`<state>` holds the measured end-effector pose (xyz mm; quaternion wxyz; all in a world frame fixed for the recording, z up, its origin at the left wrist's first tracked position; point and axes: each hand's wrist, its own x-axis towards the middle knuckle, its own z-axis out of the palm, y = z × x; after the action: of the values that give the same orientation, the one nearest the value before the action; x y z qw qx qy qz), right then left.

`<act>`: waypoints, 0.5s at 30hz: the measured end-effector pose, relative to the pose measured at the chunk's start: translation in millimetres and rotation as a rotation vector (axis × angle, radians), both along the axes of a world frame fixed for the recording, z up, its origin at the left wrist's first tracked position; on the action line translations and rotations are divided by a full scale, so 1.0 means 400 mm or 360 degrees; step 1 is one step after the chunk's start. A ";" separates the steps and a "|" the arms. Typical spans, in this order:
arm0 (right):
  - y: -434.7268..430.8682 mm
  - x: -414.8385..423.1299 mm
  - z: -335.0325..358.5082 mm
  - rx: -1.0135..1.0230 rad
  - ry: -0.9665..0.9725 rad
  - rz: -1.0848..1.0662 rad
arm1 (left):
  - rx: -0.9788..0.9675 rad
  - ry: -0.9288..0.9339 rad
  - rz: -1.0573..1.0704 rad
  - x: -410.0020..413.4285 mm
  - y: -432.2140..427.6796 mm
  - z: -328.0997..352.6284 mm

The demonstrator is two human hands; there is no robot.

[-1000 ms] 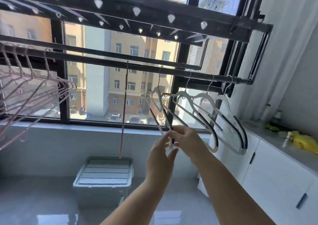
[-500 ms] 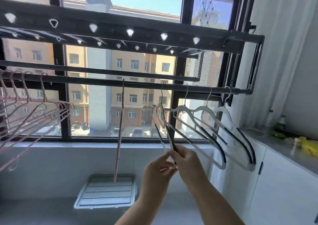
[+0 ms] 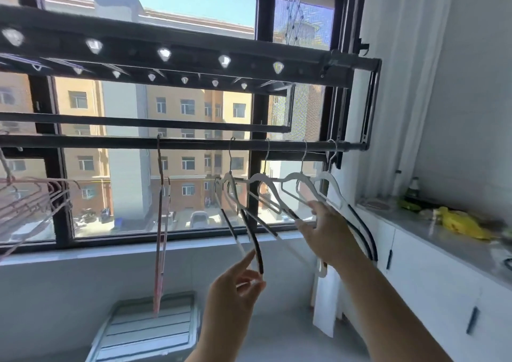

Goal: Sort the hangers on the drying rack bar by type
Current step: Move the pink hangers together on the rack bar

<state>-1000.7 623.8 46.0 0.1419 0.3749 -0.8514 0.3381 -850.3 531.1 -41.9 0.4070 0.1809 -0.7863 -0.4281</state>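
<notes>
A dark drying rack bar (image 3: 194, 143) runs across the window. Several pink wire hangers (image 3: 33, 199) bunch at its left end. One pink hanger (image 3: 160, 223) hangs alone, edge-on, near the middle. Several white hangers with black grip strips (image 3: 293, 192) hang to the right. My left hand (image 3: 235, 287) pinches the lower end of the leftmost white hanger (image 3: 250, 231), index finger pointing up along it. My right hand (image 3: 329, 234) is higher and further right, its spread fingers touching the arms of the other white hangers.
A lidded storage box (image 3: 149, 331) sits on the floor under the lone pink hanger. White cabinets with a grey counter (image 3: 432, 253) line the right wall, carrying a yellow bag (image 3: 460, 223) and a bottle (image 3: 412, 188). A perforated rack beam (image 3: 194, 54) runs overhead.
My right hand has left the hanger end that both hands held and risen right to the other white hangers. My left hand stays at that end. The view has tilted up.
</notes>
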 end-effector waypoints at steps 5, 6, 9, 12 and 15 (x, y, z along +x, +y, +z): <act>-0.043 -0.008 -0.031 -0.0276 -0.0882 0.0400 | -0.0014 -0.0005 0.0027 -0.004 -0.001 -0.010; -0.048 -0.004 -0.036 -0.0363 -0.0952 0.0394 | -0.0025 -0.0009 0.0033 -0.008 -0.001 -0.013; -0.052 0.002 -0.037 -0.0439 -0.0909 0.0335 | -0.0045 -0.0016 0.0024 -0.022 0.002 -0.013; -0.051 -0.015 -0.030 -0.0495 -0.0856 0.0337 | -0.0035 -0.0033 0.0023 -0.031 0.001 -0.013; -0.053 -0.034 -0.030 -0.0498 -0.0856 0.0356 | -0.0019 -0.0049 0.0046 -0.034 0.000 -0.011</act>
<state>-1014.2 602.4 33.9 -0.0703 0.3371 -0.7497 0.5651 -864.0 531.1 -46.3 0.4021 0.1964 -0.7924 -0.4147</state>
